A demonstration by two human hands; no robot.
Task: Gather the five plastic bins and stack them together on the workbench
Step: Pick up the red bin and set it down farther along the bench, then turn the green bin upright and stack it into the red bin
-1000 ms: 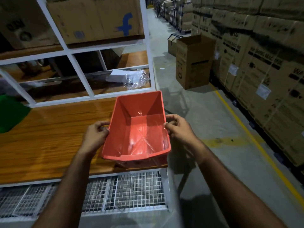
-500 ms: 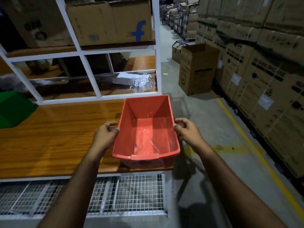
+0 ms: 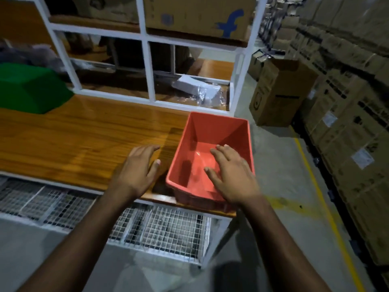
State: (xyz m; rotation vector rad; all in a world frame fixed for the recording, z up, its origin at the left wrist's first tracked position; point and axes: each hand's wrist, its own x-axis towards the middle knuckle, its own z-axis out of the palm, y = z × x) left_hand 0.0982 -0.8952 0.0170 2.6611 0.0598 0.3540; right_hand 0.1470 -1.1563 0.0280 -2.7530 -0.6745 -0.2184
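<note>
Head view looks down on one red bin (image 3: 210, 152), sitting open side up at the right-hand end of the desk (image 3: 80, 133), its near corner close to the desk's front edge. It looks like thin moulded plastic: light, fairly stiff in the walls, smooth and a little slick, with a clear film glinting on its floor that may slide underhand. Nothing about it seems fragile. The rolled rim along the two long sides looks like the sensible place to take hold, one hand each side.

Neither hand holds it now. The right hand (image 3: 231, 175) hovers over the bin's near right corner, fingers (image 3: 219, 152) straight and spread above the inside; whether the palm touches the rim I cannot tell. The left hand (image 3: 136, 171) is just left of the bin, fingers loose and extended over the bare wood, grasping nothing.

Well away beyond the left fingers, at the far left of the desk, sits one green bin (image 3: 31, 87), apparently turned bottom up. So two bins are in view out of the five wanted, and they are not stacked; the other three are out of sight.

Beyond the fingertips rises a white shelf frame (image 3: 147, 66), with one crumpled plastic bag (image 3: 202, 91) on its lower board and a cardboard box with a blue letter (image 3: 200, 15) above. Right of the right hand, on the floor, stands one open carton (image 3: 280, 93), and past it a wall of stacked cartons (image 3: 347, 102) too many to count.
</note>
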